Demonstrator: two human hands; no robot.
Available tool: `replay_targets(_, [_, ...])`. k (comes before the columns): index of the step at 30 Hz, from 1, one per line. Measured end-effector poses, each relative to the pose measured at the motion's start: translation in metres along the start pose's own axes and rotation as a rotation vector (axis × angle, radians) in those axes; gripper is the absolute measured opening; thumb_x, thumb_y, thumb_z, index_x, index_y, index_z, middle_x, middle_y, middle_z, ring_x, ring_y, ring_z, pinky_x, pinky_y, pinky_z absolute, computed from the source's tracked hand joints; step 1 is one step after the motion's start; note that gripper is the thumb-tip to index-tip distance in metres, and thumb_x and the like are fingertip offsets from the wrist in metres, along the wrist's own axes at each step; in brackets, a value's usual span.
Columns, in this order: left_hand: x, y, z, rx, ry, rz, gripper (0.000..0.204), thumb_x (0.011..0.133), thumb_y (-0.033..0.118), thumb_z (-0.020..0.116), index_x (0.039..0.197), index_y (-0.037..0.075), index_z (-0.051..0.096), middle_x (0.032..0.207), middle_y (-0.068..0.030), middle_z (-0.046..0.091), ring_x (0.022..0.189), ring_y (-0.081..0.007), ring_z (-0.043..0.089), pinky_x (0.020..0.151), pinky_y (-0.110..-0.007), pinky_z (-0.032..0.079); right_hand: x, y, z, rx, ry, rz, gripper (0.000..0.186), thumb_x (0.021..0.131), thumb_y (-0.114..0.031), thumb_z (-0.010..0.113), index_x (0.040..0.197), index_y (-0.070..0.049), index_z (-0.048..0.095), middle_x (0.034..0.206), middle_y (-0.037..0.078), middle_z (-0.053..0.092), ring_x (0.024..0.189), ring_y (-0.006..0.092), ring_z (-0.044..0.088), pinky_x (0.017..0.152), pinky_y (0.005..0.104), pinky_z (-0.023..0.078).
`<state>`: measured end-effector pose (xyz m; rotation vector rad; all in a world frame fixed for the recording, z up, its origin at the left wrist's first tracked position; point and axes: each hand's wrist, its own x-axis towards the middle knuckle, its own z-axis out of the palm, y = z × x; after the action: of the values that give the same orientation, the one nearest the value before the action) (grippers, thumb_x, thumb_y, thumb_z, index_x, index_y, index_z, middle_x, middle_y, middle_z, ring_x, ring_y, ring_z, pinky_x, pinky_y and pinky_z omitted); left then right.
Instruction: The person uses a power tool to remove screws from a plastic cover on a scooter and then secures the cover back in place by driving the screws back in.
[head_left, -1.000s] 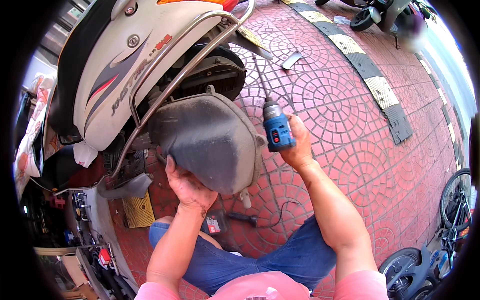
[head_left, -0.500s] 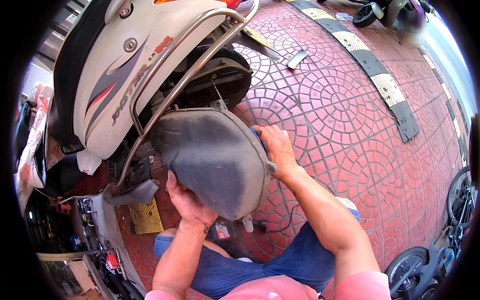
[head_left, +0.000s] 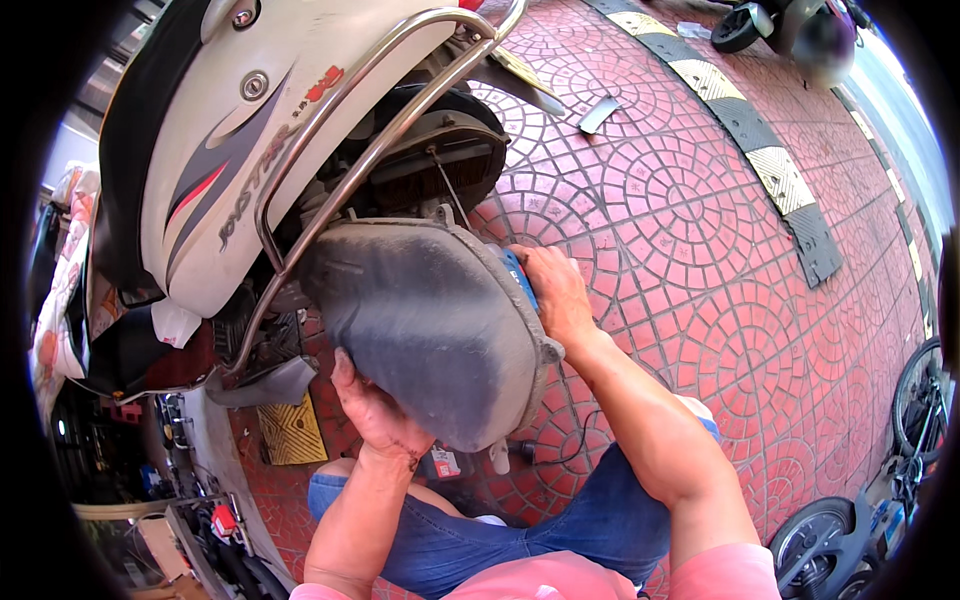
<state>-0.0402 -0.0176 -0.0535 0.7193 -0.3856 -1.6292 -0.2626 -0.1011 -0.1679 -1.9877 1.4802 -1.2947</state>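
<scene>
A large, dusty dark-grey engine side cover (head_left: 430, 325) hangs tilted at the side of a white scooter (head_left: 225, 170). My left hand (head_left: 375, 405) grips its lower left edge, thumb on the outer face and fingers hidden behind. At the cover's right rim my right hand (head_left: 555, 295) is closed around a blue tool (head_left: 520, 278), most of which is hidden behind the cover, so I cannot make out its kind. Above the cover, a thin rod (head_left: 450, 185) runs down from the scooter's dark round housing (head_left: 440, 165).
A chrome guard bar (head_left: 345, 185) curves close beside the cover. Below lie a dark case with a red-and-white label (head_left: 445, 462) and a black cable (head_left: 585, 435). A yellow ramp block (head_left: 290, 432) sits left, a silvery piece (head_left: 598, 115) on the tiles. Bicycles (head_left: 915, 400) stand right.
The cover's lower end has shifted slightly right and down. My right hand has moved a little, and more of the blue tool shows past the rim. My left hand keeps its grip.
</scene>
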Motion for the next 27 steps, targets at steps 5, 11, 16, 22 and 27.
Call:
replay_targets(5, [0.001, -0.002, 0.0, 0.005, -0.03, 0.005, 0.073, 0.102, 0.062, 0.055, 0.158, 0.015, 0.048, 0.156, -0.0103, 0.058, 0.139, -0.0361, 0.058, 0.118, -0.056, 0.046, 0.009, -0.001, 0.003, 0.06, 0.004, 0.032, 0.057, 0.077, -0.011, 0.079, 0.132, -0.012, 0.063, 0.111, 0.007, 0.067, 0.108, 0.0322, 0.061, 0.09, 0.0458, 0.043])
replay_targets(11, [0.002, -0.004, -0.002, 0.022, 0.002, 0.014, 0.075, 0.101, 0.062, 0.057, 0.158, 0.015, 0.047, 0.155, -0.0109, 0.058, 0.139, -0.0364, 0.058, 0.117, -0.057, 0.047, 0.009, 0.001, 0.016, 0.082, -0.019, 0.102, 0.05, 0.078, -0.012, 0.08, 0.125, -0.011, 0.064, 0.112, 0.008, 0.068, 0.109, 0.0326, 0.062, 0.092, 0.046, 0.045])
replay_targets(16, [0.002, -0.001, -0.01, 0.02, 0.027, 0.006, 0.075, 0.099, 0.063, 0.059, 0.156, 0.015, 0.05, 0.154, -0.0107, 0.059, 0.137, -0.036, 0.06, 0.115, -0.057, 0.049, 0.013, 0.001, 0.018, 0.079, -0.025, 0.124, 0.045, 0.079, -0.013, 0.079, 0.121, -0.011, 0.065, 0.111, 0.008, 0.069, 0.109, 0.0328, 0.062, 0.093, 0.0464, 0.045])
replay_targets(22, [0.003, -0.001, -0.013, 0.013, 0.014, -0.008, 0.075, 0.099, 0.063, 0.06, 0.155, 0.014, 0.051, 0.154, -0.0101, 0.059, 0.136, -0.0352, 0.06, 0.115, -0.056, 0.049, 0.016, 0.0, 0.024, 0.113, 0.025, 0.107, 0.048, 0.08, -0.017, 0.08, 0.126, -0.012, 0.065, 0.11, 0.008, 0.069, 0.109, 0.0329, 0.063, 0.092, 0.0469, 0.045])
replay_targets(27, [0.001, 0.0, -0.016, -0.019, -0.018, -0.032, 0.075, 0.098, 0.063, 0.06, 0.155, 0.015, 0.051, 0.154, -0.0101, 0.059, 0.138, -0.0354, 0.059, 0.115, -0.057, 0.048, 0.019, -0.005, 0.018, 0.037, 0.021, 0.101, 0.051, 0.079, -0.019, 0.081, 0.128, -0.014, 0.065, 0.107, 0.007, 0.069, 0.107, 0.0322, 0.063, 0.089, 0.0464, 0.044])
